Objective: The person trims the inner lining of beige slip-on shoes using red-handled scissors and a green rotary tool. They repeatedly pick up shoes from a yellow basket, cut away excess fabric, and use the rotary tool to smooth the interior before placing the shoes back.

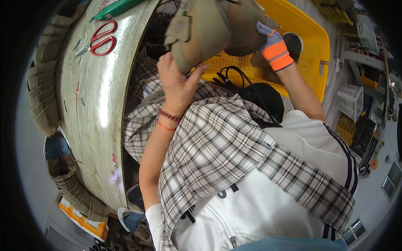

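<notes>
- Closest: plaid apron point(217, 142) over a white top point(272, 205); wearer is working beside a table.
- Left hand point(178, 83): bare, thumb spread wide, fingers up against the lower edge of an olive-brown cloth piece point(205, 33); can't tell if it grips. Dark red beaded bracelet point(168, 115) on the wrist.
- Right hand point(275, 48): grey-and-orange glove, fingers closed on the right side of that same piece.
- The piece: bulky, small patch on its left part, raised in front of the person, between table edge and crate, partly covering the crate. Top runs out of view.
- Black bag point(270, 100) with a thin black cable point(256, 93), just beyond the apron, to its right.
- Yellow crate point(316, 62) behind the piece; brown and dark items inside, can't make out what.
- Wood-grain table point(90, 100) to the left: red-handled scissors point(104, 38), blades pointing left; green tool point(119, 9) near them, at the top.
- Table's far edge: two long curved stacks of brown cloth, upper point(42, 83) and lower point(88, 198).
- Farther right: white basket point(351, 101), yellow basket point(346, 129); windows point(392, 180) beyond.
</notes>
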`<state>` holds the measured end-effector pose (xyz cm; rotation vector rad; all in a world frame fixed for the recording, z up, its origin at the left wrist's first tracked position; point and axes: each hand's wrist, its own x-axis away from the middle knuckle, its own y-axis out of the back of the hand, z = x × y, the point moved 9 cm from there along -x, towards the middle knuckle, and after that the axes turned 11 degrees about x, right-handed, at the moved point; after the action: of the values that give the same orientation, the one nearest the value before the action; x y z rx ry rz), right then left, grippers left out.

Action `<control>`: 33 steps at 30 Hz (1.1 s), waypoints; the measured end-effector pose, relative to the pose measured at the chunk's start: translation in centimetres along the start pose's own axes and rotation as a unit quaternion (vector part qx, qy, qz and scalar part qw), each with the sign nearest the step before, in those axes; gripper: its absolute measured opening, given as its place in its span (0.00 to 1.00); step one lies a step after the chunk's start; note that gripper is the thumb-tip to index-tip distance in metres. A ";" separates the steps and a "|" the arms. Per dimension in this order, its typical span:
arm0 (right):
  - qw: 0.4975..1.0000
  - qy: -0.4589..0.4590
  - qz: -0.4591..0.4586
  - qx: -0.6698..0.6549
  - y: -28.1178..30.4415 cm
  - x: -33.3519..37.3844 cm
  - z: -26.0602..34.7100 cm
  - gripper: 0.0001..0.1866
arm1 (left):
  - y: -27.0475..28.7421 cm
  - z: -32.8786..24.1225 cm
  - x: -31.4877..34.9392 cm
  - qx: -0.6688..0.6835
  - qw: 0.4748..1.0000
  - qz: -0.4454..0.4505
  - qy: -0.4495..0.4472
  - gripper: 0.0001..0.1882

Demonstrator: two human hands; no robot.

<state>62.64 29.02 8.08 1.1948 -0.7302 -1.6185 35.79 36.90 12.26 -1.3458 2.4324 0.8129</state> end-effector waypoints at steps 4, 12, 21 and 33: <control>0.964 -0.018 -0.014 -0.263 -3.8 -4.4 1.3 0.18 | 5.2 -0.4 1.8 0.022 0.995 -0.091 0.023 0.14; 0.874 0.028 0.115 -0.472 -2.2 -18.1 20.9 0.13 | 22.1 -1.8 14.7 -0.218 0.940 -0.262 0.016 0.24; 0.921 0.205 0.282 -0.175 -18.4 -29.4 37.3 0.26 | 35.4 6.5 23.3 0.398 0.753 -0.504 0.144 0.27; 0.939 0.309 -0.059 0.136 -16.6 -33.2 23.9 0.22 | 33.8 8.7 30.5 0.375 0.729 -0.568 0.068 0.27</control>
<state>36.55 64.14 13.88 1.8601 -0.4839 -1.1415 -9.62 34.74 2.97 -2.0151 1.1805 -0.5416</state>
